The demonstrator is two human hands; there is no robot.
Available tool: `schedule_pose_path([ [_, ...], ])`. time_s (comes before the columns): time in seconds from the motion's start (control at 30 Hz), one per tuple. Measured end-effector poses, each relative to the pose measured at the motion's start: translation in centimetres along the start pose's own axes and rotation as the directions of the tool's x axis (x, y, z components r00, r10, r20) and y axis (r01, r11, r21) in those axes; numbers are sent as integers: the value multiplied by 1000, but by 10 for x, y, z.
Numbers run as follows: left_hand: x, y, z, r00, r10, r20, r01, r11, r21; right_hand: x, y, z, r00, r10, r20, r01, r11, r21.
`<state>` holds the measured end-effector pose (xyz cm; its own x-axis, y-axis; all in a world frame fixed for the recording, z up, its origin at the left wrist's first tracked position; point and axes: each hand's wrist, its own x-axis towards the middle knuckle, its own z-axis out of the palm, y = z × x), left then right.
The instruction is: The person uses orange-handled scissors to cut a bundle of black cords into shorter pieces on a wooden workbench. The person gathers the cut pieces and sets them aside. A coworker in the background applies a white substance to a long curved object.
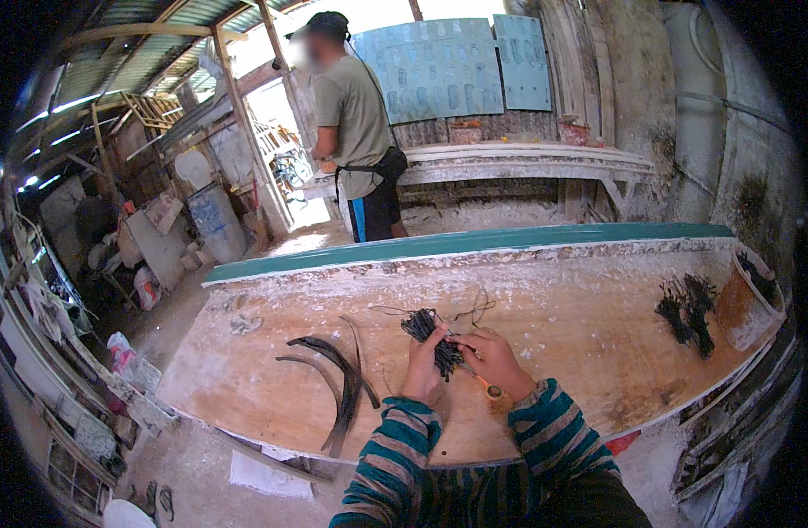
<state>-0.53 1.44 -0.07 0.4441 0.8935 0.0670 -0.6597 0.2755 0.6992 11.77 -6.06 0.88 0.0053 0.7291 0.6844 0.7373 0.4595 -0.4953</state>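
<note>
My left hand point(425, 365) is wrapped round a bundle of thin black strips point(419, 325), whose ends fan out above and below the grip. The fingers of my right hand point(495, 359) are pinched together against the bundle's right side; what lies between them is too small to make out. Below the right palm shows an orange ring-shaped handle point(493, 392), like that of scissors; whether the hand holds it I cannot tell. Thin dark strands point(480, 307) trail on the board just beyond the bundle. Several long, curved black strips point(344, 387) lie left of my left hand.
The wooden tabletop point(272, 352) has a raised green edge point(474, 240) along its far side. More black bundles point(688, 312) lie at the right beside a tipped, dusty bucket point(745, 304). Beyond the table a person point(356, 123) stands by a whitened bench point(527, 163).
</note>
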Motion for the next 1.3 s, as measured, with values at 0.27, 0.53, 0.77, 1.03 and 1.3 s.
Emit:
schedule_pose_path([
  [0.27, 1, 0, -3, 1000, -24, -7, 24, 1000, -8, -1, 2, 2, 1000, -8, 26, 8, 1000, 15],
  [0.53, 7, -9, -22, 1000, -30, 0, 30, 998, 63, 3, -10, -2, 999, 51, -7, -50, 996, 73],
  [0.77, 12, 3, -17, 1000, 6, -15, -7, 993, -119, 5, -5, -7, 990, 135, -48, -135, 991, -3],
  [1.03, 16, 14, -24, 997, 46, -60, -59, 966, -252, 2, 6, -6, 964, 122, -235, -131, 991, -20],
  [1.3, 12, 6, -26, 996, -74, 57, 82, 987, -140, 6, -13, -8, 940, -124, -316, 78, 985, -153],
])
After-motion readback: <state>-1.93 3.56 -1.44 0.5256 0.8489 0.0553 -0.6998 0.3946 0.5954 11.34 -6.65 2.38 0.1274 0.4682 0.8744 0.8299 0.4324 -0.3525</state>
